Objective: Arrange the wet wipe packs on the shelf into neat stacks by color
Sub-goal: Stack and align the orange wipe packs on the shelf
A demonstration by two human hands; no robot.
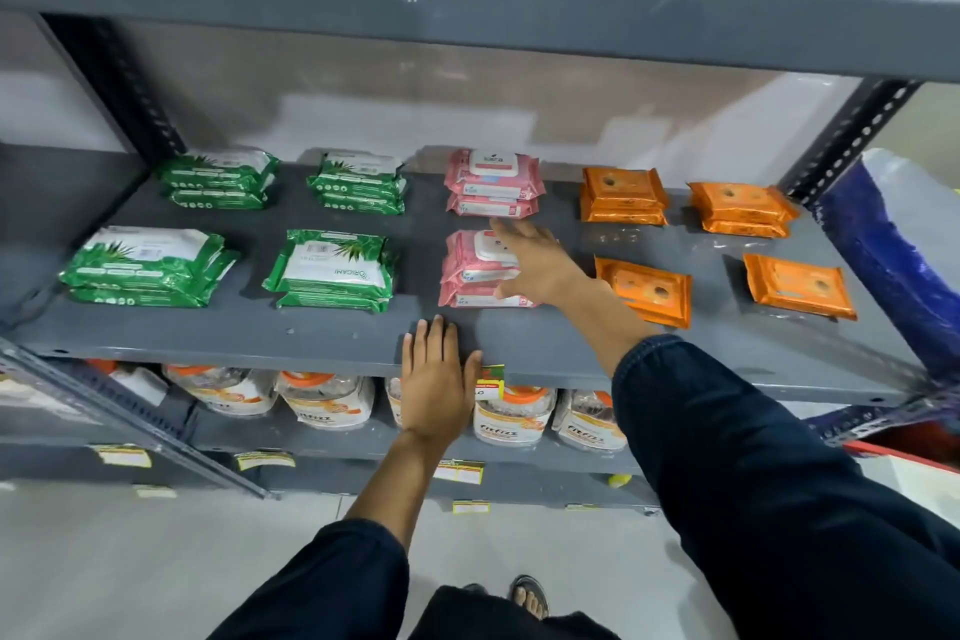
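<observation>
Shelf (322,335) carries green stacks on the left, pink in the middle, orange on the right. Right hand (535,265), fingers spread, rests against the near pink stack (475,270). Left hand (436,382) lies flat and empty on the shelf's near edge.

The shelf (322,333) is dark grey metal. On it, the green packs (148,270) carry white panels and a leaf print. The pink packs (493,177) have white lids and pale blue lettering. The orange packs (623,195) are shiny, with small dark spots on top. The sleeves (753,457) are dark navy. Below, the jars (511,418) are clear with orange lids and white-and-orange labels; the price tags (470,507) are yellow. A blue-and-white bag (893,244) stands at the right edge.
</observation>
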